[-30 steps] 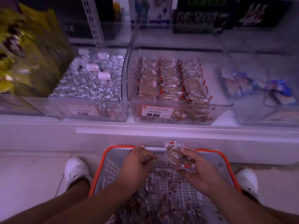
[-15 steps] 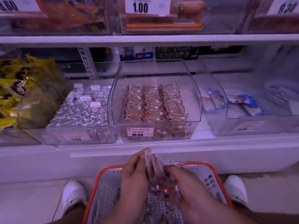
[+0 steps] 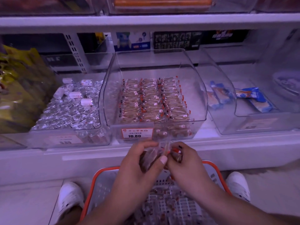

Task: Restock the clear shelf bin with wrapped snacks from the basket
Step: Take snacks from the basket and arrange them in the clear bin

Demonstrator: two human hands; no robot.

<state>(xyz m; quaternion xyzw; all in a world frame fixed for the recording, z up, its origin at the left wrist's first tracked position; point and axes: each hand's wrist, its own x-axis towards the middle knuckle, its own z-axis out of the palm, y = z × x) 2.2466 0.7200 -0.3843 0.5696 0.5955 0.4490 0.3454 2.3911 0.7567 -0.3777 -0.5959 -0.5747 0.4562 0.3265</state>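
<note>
A clear shelf bin (image 3: 200, 88) stands in the middle of the lower shelf, with neat rows of brown wrapped snacks (image 3: 151, 101) inside and a 10.80 price tag on its front. Just below its front, my left hand (image 3: 138, 166) and my right hand (image 3: 185, 161) together grip a small bunch of wrapped snacks (image 3: 153, 157), held upright between them. Under my hands sits the orange-rimmed basket (image 3: 95, 181), and more wrapped snacks (image 3: 164, 207) lie on its grid floor.
A bin of silver-foil sweets (image 3: 71, 109) stands left of the target bin, with yellow bags (image 3: 17, 88) further left. A clear bin with blue packets (image 3: 253, 99) stands to the right. The upper shelf edge (image 3: 146, 20) overhangs. My white shoes (image 3: 69, 200) flank the basket.
My hands came together on the snack bunch and rose from the basket toward the bin's front. My view tilted up and closer to the shelf.
</note>
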